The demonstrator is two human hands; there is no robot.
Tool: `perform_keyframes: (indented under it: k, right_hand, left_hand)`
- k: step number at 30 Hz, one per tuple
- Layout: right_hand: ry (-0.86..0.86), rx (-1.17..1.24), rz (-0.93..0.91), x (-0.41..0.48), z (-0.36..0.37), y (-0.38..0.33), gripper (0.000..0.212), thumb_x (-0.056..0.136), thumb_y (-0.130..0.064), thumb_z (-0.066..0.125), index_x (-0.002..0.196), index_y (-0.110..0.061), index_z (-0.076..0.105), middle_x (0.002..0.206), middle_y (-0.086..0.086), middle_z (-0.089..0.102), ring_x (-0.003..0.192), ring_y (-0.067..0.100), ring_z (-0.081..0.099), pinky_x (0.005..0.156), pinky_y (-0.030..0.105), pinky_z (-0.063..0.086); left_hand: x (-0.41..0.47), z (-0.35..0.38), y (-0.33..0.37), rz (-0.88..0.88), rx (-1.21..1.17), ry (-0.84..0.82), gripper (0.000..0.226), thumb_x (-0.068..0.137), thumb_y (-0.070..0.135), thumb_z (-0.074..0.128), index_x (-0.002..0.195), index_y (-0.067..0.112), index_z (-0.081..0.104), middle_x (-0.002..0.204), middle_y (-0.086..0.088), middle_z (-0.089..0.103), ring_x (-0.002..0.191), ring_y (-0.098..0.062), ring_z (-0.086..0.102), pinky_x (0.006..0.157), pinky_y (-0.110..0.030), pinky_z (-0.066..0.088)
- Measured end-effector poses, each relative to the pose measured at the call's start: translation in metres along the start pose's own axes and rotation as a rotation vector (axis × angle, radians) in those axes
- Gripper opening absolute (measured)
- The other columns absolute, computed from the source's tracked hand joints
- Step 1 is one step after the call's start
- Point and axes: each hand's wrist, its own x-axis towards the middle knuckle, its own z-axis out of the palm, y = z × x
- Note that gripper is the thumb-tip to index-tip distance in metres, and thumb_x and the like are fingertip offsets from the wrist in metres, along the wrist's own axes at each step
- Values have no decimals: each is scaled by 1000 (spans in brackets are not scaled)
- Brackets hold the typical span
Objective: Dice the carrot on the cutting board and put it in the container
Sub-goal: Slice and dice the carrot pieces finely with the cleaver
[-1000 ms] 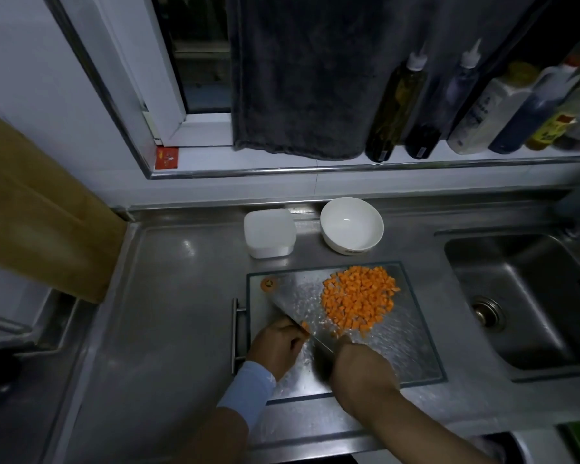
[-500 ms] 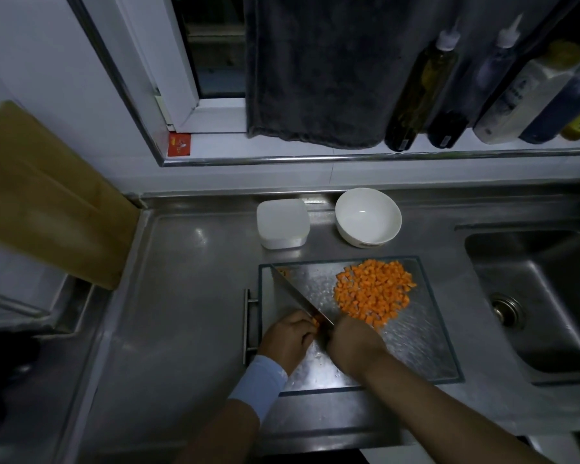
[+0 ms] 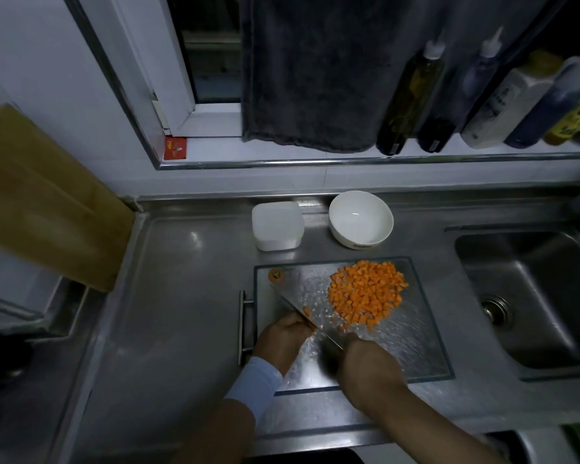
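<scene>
Left hand [image 3: 283, 339] pinches last carrot stub [image 3: 311, 325] w/ curled fingers, near-left on cutting board [image 3: 416, 346], right hand [image 3: 369, 366] grips knife [image 3: 302, 308] over it; diced pile [image 3: 365, 296] at board's far right, container [image 3: 277, 224] just beyond far edge; best keep fingertips tucked & cuts short.

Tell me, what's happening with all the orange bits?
A person is dicing carrot on the board. The right hand grips the knife; the left hand holds a small carrot bit beside the blade. A pile of dice lies on the board. The container and bowl stand behind it, with no carrot in the bowl.
</scene>
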Motion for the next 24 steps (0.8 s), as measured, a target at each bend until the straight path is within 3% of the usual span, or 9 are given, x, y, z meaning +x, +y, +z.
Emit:
perform_keyframes:
  k: [2, 3, 6, 9, 13, 17, 22, 24]
  right_hand:
    - [0, 25, -12, -1, -1, 3, 20, 96, -25, 50, 113, -19, 60, 112, 2, 67, 105, 20, 65, 87, 29, 49]
    - [1, 46, -22, -1, -1, 5, 20, 96, -28, 51, 113, -20, 60, 111, 2, 68, 103, 19, 65, 86, 29, 49]
    - [-30, 102, -31, 8, 1, 8, 23, 96, -37, 53, 109, -20, 60, 105, 2, 69, 99, 20, 66, 82, 29, 51]
    - [-75, 99, -18, 22, 5, 6, 26, 96, -34, 53, 109, -15, 64, 109, 7, 69, 102, 23, 65, 85, 30, 52]
    - [-83, 118, -63, 38, 9, -6, 31, 98, -35, 48, 111, -12, 63, 109, 9, 69, 104, 23, 64, 89, 34, 52]
    - [-58, 122, -66, 46, 13, -15, 29, 96, -37, 51, 110, -14, 62, 109, 7, 68, 102, 24, 64, 83, 32, 52]
    - [-47, 131, -58, 44, 10, -14, 33, 95, -42, 51, 110, -14, 61, 111, 8, 68, 105, 26, 63, 86, 33, 52]
    - [-42, 138, -69, 39, 9, -12, 32, 95, -42, 50, 113, -18, 62, 110, 6, 69, 103, 25, 64, 88, 35, 53]
  left_hand:
    - [0, 2, 0, -107, -5, -11, 24, 87, 20, 60, 107, 14, 70, 94, 25, 58, 101, -14, 62, 85, -8, 44]
    - [2, 1, 0, -86, 13, 6, 21, 84, 17, 62, 103, 13, 72, 93, 22, 61, 97, -13, 64, 82, -5, 43]
    - [2, 1, 0, -27, -22, -24, 19, 79, 10, 65, 94, 14, 75, 99, 1, 69, 90, -11, 65, 81, -12, 47]
    - [1, 2, -2, -48, 32, -31, 23, 91, 19, 53, 104, 16, 72, 111, 1, 66, 102, -13, 59, 87, -14, 40]
    - [2, -1, 4, -23, -87, 11, 29, 84, 29, 52, 86, 13, 76, 96, 1, 70, 85, -11, 65, 76, -22, 53]
    - [-4, 0, 1, 9, -65, 27, 26, 86, 24, 52, 84, 13, 76, 94, 3, 69, 80, -8, 64, 71, -23, 53]
    - [-6, 3, 1, 36, -35, 42, 17, 82, 10, 60, 91, 11, 75, 99, 0, 68, 90, -13, 63, 83, -21, 50]
    - [-6, -1, 6, -90, -100, 47, 15, 81, 7, 62, 89, 12, 74, 98, -1, 69, 92, -18, 63, 85, -26, 49]
